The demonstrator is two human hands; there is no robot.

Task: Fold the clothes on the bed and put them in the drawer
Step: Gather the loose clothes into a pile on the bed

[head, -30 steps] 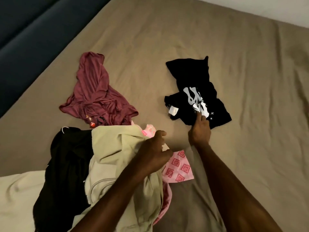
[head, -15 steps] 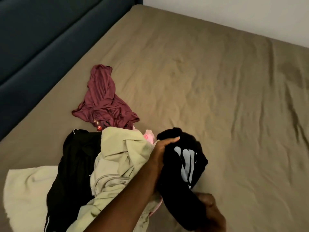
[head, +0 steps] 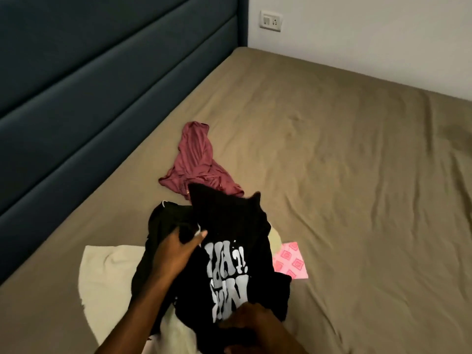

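Nearest the camera, the right hand (head: 251,321) sits low in the picture at the bottom edge of the black printed T-shirt (head: 235,251), its fingers curled into the cloth, though blur hides exactly how they close. A little farther out, the left hand (head: 176,251) grips the shirt's left side near the top, thumb across the fabric and fingers tucked behind a fold. Between the two hands the shirt is raised off the bed and hangs crumpled, with its white lettering (head: 227,274) facing the camera and two corners poking up at the top.

Under and behind it lies the rest of the pile: another black garment (head: 163,226) with a thin white trim, a cream garment (head: 107,274) spread toward the left, a pale green piece (head: 275,240) just showing at the shirt's right edge, and a pink patterned cloth (head: 291,260) sticking out flat to the right. Just beyond the pile a maroon top (head: 196,162) lies bunched on the olive-brown bedsheet (head: 357,187), touching the lifted shirt's upper edge in this view.

Farther off stands the dark blue padded headboard (head: 102,85), and on the wall past the bed's corner a white socket plate (head: 270,20)
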